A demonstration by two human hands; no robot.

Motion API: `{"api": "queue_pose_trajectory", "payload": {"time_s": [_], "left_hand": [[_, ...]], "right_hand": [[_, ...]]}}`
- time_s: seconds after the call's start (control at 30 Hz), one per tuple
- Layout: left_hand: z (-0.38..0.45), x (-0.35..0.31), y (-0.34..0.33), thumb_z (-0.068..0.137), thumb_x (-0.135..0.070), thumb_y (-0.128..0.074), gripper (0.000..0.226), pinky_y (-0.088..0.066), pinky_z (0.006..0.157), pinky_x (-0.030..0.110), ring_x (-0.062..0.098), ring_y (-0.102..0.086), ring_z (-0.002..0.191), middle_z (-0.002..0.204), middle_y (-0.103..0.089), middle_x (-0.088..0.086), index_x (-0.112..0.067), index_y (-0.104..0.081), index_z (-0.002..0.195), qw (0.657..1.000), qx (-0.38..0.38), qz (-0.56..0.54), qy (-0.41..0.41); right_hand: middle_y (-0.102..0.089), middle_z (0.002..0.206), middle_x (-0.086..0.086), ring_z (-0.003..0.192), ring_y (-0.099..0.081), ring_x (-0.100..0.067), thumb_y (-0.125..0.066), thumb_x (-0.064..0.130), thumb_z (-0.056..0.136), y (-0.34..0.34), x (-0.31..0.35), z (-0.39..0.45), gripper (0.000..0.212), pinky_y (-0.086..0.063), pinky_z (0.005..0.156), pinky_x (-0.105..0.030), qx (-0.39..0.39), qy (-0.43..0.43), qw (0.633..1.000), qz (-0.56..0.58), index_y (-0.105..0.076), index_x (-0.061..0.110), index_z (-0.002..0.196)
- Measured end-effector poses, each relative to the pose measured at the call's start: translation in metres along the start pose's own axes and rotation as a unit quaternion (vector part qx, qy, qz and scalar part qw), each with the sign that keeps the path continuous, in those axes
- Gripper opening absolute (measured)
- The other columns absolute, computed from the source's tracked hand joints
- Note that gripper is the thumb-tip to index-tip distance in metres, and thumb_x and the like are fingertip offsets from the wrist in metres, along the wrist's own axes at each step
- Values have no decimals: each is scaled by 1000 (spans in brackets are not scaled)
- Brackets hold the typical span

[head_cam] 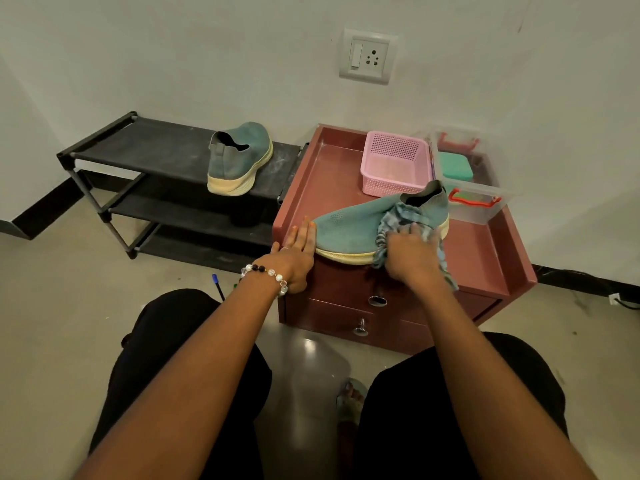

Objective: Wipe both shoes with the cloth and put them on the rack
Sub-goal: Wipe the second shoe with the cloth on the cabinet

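Your flat, released left hand (300,244) braces the toe of the shoe (349,226) on the tabletop (478,251) while your right hand (412,254) presses the clenched cloth (391,220) against it; the second shoe (239,157) sits on the rack (156,150) at ten o'clock.

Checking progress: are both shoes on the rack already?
No, one shoe stands on the rack; the other shoe lies on the cabinet.

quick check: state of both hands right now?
Left hand: open, straight fingers against the toe of the shoe on the cabinet.
Right hand: presses the cloth onto that shoe; grip unclear.
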State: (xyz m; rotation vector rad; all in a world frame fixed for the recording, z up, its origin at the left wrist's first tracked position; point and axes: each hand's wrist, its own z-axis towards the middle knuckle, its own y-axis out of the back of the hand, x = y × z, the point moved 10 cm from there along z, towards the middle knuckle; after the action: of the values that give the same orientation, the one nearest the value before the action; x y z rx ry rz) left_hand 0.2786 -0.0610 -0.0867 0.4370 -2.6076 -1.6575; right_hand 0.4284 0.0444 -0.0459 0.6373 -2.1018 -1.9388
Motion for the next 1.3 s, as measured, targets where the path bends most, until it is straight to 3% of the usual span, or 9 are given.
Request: {"api": "queue_pose_trajectory", "payload": {"time_s": [0.17,0.43,0.53,0.63,0.77,0.83,0.97,1.13,1.3], "left_hand": [[0,2,-5,82,2,-52,104,-3,117,48,23,22,144,150,39,5,-9,32,143,1000,16,4,0],[1,4,-5,84,9,-45,98,-3,116,50,22,24,143,151,38,2,-11,31,143,1000,14,16,17],[1,5,-4,82,13,-42,99,-2,116,50,22,24,143,151,37,0,-13,30,144,1000,5,2,16],[2,5,-1,81,14,-43,101,-1,116,50,22,24,143,151,37,-1,-14,30,144,1000,-5,-13,11],[2,3,-3,81,11,-47,103,-2,116,48,23,24,143,150,39,1,-13,33,143,1000,3,-27,13],[3,1,-4,82,9,-49,104,-2,116,47,23,24,143,149,40,2,-11,33,143,1000,6,-25,13],[4,3,-8,86,2,-52,102,-3,116,48,22,23,144,150,39,4,-9,32,142,1000,14,-4,28],[3,7,-10,82,6,-48,102,-4,116,50,21,22,144,150,39,1,-13,32,143,999,6,13,32],[4,7,-4,82,7,-49,104,-2,116,50,22,23,144,150,39,0,-14,33,143,1000,9,-7,21]], "right_hand": [[-36,142,-26,135,-28,-40,-51,13,88,-8,105,-22,59,-15,117,-45,21,103,986,128,-29,-4,140],[-4,160,-5,148,-2,-18,-42,-11,79,-6,91,-33,85,0,117,-30,89,299,939,145,-13,19,152],[-9,159,4,147,-6,-16,-41,-8,83,-13,44,-19,78,2,119,-37,115,241,958,102,-21,29,149],[-26,155,8,145,-20,-19,-41,1,88,-4,-9,1,65,7,114,-60,37,75,995,52,-35,35,144],[-38,146,-16,141,-23,-32,-40,13,93,-3,6,-9,47,-4,115,-59,-11,-38,999,-25,-40,5,139],[-35,144,-28,137,-27,-40,-44,17,93,-7,48,-17,52,-12,117,-51,-4,12,1000,-6,-34,-7,138],[-35,143,-21,132,-32,-34,-49,6,84,0,121,-31,58,-23,112,-35,5,188,975,121,-32,0,140],[-24,156,-4,144,-21,-18,-44,-11,78,-1,82,-28,73,-14,118,-27,108,295,935,166,-35,15,145],[-41,148,-4,136,-37,-27,-47,6,86,-1,-22,12,56,-19,116,-42,63,127,988,64,-48,27,138]]}}
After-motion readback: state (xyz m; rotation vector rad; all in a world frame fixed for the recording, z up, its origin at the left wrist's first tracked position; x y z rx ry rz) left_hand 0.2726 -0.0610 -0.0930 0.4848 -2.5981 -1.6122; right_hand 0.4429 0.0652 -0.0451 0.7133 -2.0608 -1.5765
